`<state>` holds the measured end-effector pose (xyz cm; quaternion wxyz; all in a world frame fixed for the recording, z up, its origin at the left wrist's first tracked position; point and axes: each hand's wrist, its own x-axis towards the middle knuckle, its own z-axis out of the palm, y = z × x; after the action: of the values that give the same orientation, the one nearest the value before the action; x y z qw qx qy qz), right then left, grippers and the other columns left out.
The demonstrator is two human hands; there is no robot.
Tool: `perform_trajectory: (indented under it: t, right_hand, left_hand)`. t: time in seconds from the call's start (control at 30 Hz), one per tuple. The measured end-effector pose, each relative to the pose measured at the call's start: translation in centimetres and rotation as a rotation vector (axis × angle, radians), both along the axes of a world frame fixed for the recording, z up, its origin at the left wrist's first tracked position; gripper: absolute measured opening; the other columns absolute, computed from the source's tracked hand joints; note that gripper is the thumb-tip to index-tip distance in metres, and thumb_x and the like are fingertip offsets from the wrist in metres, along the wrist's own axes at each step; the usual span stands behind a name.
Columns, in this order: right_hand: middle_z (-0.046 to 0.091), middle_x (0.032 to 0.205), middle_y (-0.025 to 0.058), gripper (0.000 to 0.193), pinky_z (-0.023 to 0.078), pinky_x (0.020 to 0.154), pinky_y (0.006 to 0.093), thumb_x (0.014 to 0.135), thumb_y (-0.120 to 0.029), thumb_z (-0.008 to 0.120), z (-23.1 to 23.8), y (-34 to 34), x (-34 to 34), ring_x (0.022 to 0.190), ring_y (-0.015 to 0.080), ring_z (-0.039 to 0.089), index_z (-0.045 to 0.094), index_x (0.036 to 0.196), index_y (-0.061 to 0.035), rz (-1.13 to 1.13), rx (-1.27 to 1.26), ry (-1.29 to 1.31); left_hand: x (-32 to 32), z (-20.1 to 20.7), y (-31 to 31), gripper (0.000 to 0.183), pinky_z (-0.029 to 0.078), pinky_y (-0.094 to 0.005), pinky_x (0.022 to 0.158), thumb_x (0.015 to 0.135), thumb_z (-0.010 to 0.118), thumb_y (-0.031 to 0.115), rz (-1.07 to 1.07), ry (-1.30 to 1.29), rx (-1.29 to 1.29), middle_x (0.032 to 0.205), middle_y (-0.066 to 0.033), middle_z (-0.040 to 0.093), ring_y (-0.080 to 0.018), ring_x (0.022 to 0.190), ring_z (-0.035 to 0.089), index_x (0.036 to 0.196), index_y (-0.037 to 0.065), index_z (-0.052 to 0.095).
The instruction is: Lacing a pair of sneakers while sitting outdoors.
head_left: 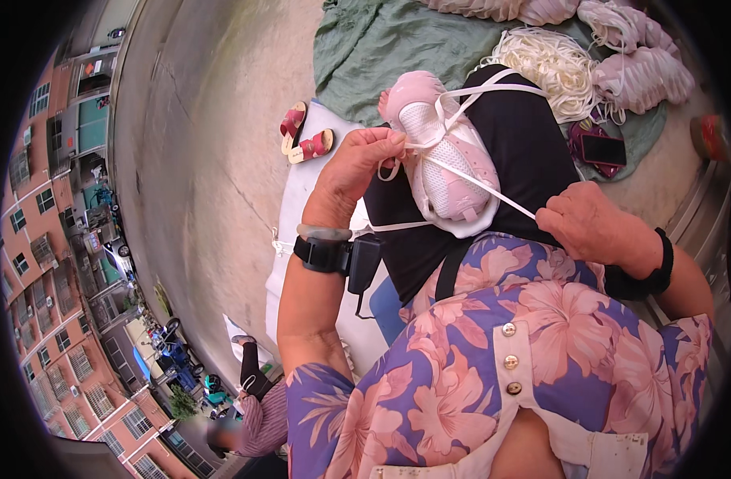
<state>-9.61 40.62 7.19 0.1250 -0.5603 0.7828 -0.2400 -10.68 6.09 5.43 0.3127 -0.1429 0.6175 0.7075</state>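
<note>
A pink and white mesh shoe upper (pixel 471 164) lies on my lap, over black cloth (pixel 533 120). A flat white shoelace (pixel 493 193) crosses it and makes loose loops near its middle. At the upper's left edge, my left hand (pixel 353 168) pinches the lace between thumb and fingertips, with a small loop hanging below. My right hand (pixel 593 219) is closed on another stretch of the lace, which runs taut from the upper's middle toward me and to the right.
A heap of white laces (pixel 545 68) and tied pink bundles (pixel 641 80) rest on a green cloth (pixel 373 48). Near them lies a phone (pixel 602 149) on a dark red pouch. Red sandals (pixel 311 147) are on the left. Another person (pixel 262 415) sits farther off.
</note>
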Motion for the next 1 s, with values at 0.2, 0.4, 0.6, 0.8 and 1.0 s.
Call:
perform_trajectory:
  t: [0.2,0.4,0.6,0.8,1.0]
  right_hand:
    - [0.050,0.064,0.0071,0.013,0.041,0.052,0.0377,0.065,-0.011,0.060,0.2,3.7,1.5,0.058,0.0264,0.054,0.050,0.073,-0.0078,0.087,0.157,-0.090]
    - [0.045,0.062,0.0049,0.009,0.038,0.053,0.0353,0.070,-0.012,0.056,0.8,7.5,3.2,0.056,0.0229,0.051,0.048,0.073,-0.0082,0.087,0.215,0.001]
    - [0.045,0.062,0.0053,0.010,0.038,0.055,0.0358,0.068,-0.011,0.055,0.2,10.9,4.5,0.059,0.0229,0.051,0.046,0.071,-0.0077,0.102,0.321,0.094]
    - [0.046,0.063,0.0079,0.010,0.038,0.057,0.0379,0.066,-0.011,0.054,-0.6,12.7,5.8,0.060,0.0262,0.050,0.045,0.069,-0.0074,0.070,0.419,0.019]
    - [0.048,0.062,0.0080,0.008,0.039,0.057,0.0377,0.067,-0.011,0.054,-0.5,14.3,6.5,0.059,0.0256,0.052,0.046,0.070,-0.0081,0.081,0.538,0.003]
  left_hand:
    - [0.0,-0.5,-0.4,0.025,0.040,-0.0209,0.068,0.084,0.064,0.023,-0.007,0.048,0.014,0.077,0.0000,0.062,-0.0082,0.070,0.052,0.091,-0.001,0.067]
    - [0.5,0.3,1.2,0.023,0.039,-0.0207,0.072,0.082,0.066,0.021,0.089,0.121,-0.123,0.079,0.0014,0.062,-0.0070,0.073,0.052,0.093,0.000,0.068]
    - [0.7,0.0,1.1,0.021,0.038,-0.0200,0.069,0.082,0.066,0.021,0.097,0.172,-0.133,0.077,0.0031,0.061,-0.0053,0.071,0.050,0.093,0.003,0.068]
    - [0.3,-1.1,1.0,0.017,0.032,-0.0183,0.056,0.084,0.065,0.024,0.065,0.094,-0.089,0.068,0.0070,0.053,-0.0024,0.062,0.041,0.083,0.007,0.066]
    - [1.2,-1.4,2.6,0.021,0.031,-0.0177,0.056,0.083,0.066,0.028,0.046,0.186,-0.210,0.067,0.0079,0.048,-0.0026,0.061,0.039,0.075,0.010,0.062]
